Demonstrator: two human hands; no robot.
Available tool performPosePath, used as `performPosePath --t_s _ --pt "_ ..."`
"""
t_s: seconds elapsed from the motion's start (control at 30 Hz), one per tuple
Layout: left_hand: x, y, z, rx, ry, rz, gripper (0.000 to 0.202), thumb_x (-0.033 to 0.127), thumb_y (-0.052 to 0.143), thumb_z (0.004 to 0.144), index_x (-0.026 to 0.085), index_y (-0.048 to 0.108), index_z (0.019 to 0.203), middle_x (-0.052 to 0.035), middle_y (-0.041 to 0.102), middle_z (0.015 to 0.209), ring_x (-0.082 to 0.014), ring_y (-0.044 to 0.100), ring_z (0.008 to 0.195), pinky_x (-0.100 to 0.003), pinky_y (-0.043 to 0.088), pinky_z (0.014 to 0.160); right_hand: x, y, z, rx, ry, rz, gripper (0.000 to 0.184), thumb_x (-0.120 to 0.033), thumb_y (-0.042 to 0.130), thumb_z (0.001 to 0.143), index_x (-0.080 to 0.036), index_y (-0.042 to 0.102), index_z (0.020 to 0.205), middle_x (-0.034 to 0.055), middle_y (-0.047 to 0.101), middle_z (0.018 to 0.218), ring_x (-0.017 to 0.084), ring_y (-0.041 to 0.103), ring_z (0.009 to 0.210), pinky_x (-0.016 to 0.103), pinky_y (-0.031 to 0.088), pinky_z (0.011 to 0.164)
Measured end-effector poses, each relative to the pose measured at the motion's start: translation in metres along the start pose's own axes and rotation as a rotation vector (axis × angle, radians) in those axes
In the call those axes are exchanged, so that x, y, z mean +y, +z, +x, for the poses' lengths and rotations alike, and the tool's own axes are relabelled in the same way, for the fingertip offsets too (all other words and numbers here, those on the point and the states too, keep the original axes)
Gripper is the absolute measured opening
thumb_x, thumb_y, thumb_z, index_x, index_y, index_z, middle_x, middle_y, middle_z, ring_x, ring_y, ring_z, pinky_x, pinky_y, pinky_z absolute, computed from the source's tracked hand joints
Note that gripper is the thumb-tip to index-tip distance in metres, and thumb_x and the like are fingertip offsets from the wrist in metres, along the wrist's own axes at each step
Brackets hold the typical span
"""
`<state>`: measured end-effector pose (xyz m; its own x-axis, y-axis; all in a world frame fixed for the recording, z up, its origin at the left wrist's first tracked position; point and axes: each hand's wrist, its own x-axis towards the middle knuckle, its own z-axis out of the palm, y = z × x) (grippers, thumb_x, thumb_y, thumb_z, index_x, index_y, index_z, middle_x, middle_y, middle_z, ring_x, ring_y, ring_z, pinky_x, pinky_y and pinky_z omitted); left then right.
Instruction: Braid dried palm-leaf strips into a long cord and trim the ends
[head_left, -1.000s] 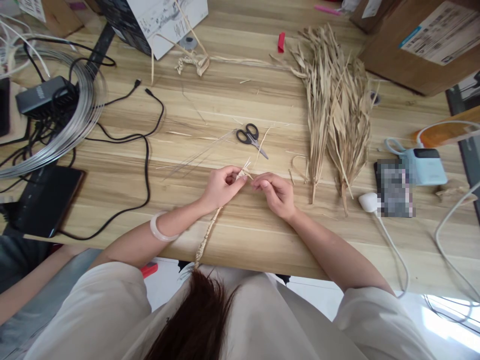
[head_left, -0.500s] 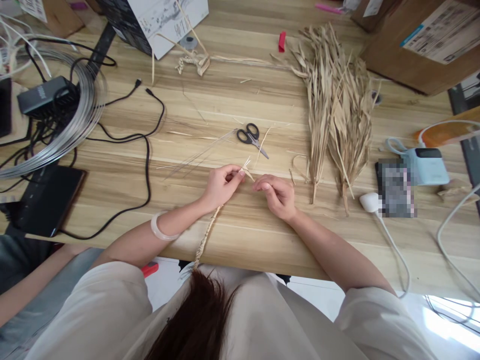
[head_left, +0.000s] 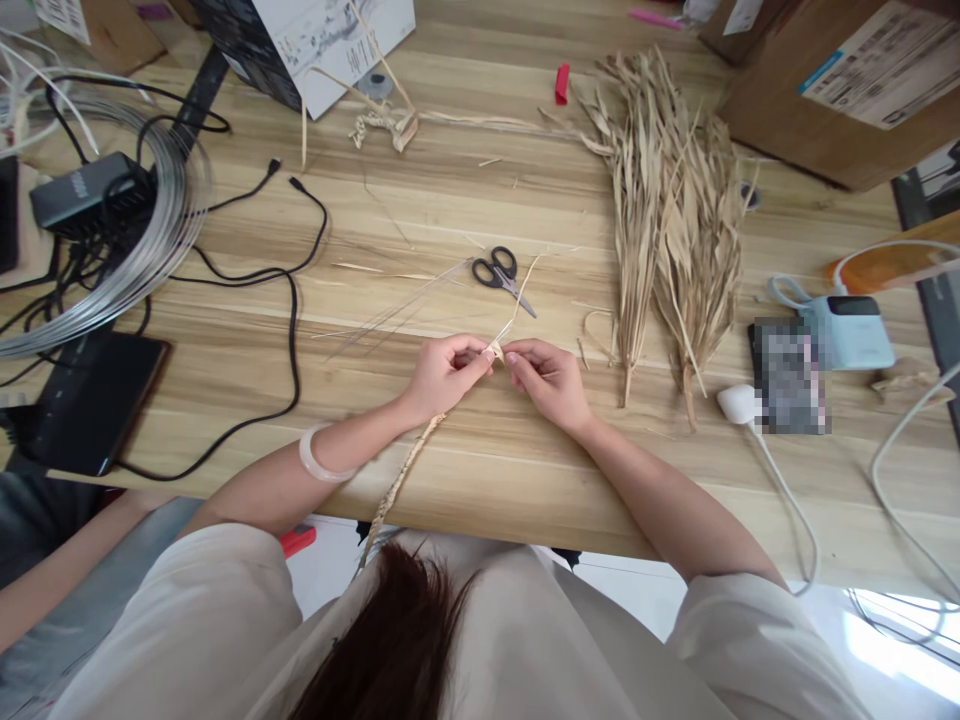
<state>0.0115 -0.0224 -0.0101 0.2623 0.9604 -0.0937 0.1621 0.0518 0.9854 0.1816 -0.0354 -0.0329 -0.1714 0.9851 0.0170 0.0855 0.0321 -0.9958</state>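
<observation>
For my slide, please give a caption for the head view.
Left hand and right hand pinch a braided straw cord over a wooden table.

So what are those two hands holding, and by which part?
A braided straw cord. The left hand and right hand both pinch its far, unfinished end, where loose strands stick out; the rest trails toward the person.

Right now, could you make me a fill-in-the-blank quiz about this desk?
1. The left hand and right hand pinch the end of a braided straw strip that trails over the near ___ of the table.
2. The white bracelet sits on the ___ wrist.
3. Just beyond the hands lie black-handled ___.
4. The dried leaf bundles lie to the ___ of those.

Missing words: edge; left; scissors; right.
</observation>
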Motion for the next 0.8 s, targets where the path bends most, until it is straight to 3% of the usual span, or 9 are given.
performPosePath --t_s 0.2,0.8 --pt "-0.0027 0.0001 -0.0010 -0.006 0.027 0.036 0.027 0.039 0.064 0.078 0.012 0.067 0.078 -0.0052 0.069 0.068 -0.0080 0.057 0.053 -0.019 0.043 0.048 -0.0006 -0.0023 0.0018 -0.049 0.003 -0.065 0.023 -0.037 0.057 0.085 -0.016 0.067 0.083 -0.0041 0.052 0.051 0.007 0.042 0.045 0.021 0.031 0.045" --pt "-0.0047 0.0016 -0.0002 0.010 0.035 0.069 0.021 0.030 0.064 0.073 0.010 0.069 0.078 -0.0078 0.071 0.071 -0.0094 0.057 0.054 -0.020 0.042 0.049 -0.0010 -0.0007 -0.0023 -0.066 -0.087 -0.153 0.018 -0.033 0.059 0.084 -0.016 0.065 0.083 -0.0046 0.044 0.056 0.007 0.036 0.052 0.023 0.031 0.051"
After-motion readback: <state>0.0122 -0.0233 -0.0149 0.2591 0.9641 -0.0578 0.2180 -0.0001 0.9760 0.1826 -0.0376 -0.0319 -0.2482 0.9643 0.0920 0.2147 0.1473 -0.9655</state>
